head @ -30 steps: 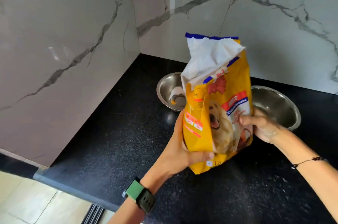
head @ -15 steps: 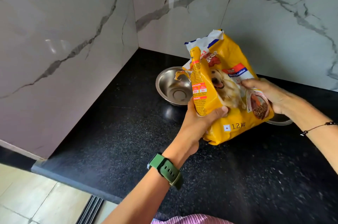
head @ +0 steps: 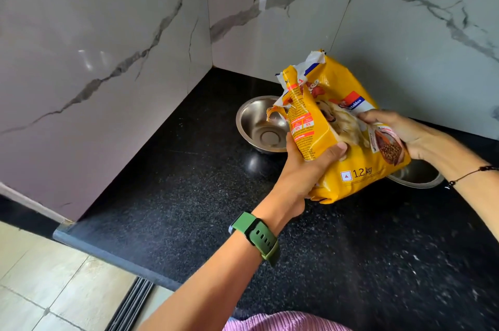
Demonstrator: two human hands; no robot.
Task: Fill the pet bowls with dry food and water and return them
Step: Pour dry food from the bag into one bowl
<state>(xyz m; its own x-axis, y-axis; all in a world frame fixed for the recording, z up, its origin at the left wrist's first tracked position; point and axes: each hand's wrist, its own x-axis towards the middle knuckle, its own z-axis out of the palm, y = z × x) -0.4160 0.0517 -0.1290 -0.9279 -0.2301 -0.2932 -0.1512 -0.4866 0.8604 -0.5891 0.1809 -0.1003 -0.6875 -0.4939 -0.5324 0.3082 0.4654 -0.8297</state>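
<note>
A yellow bag of dry dog food (head: 348, 141) with a torn-open top is tilted to the left, lifted off the black counter. My left hand (head: 305, 168) grips its lower left side and my right hand (head: 397, 130) holds its right side. The torn mouth hangs over the rim of a small steel bowl (head: 256, 125), which looks empty. A second steel bowl (head: 421, 176) lies mostly hidden behind the bag and my right wrist. No kibble is visible falling.
The black speckled countertop (head: 189, 209) fills a corner between two marble-look walls (head: 94, 60). Its front edge runs lower left, with a tiled floor (head: 40, 290) and a floor grate (head: 129, 306) below.
The bag went from upright to tilted left, its mouth lowering toward the small bowl. My right hand slid up along the bag's right side, and the bag now covers most of the second bowl.
</note>
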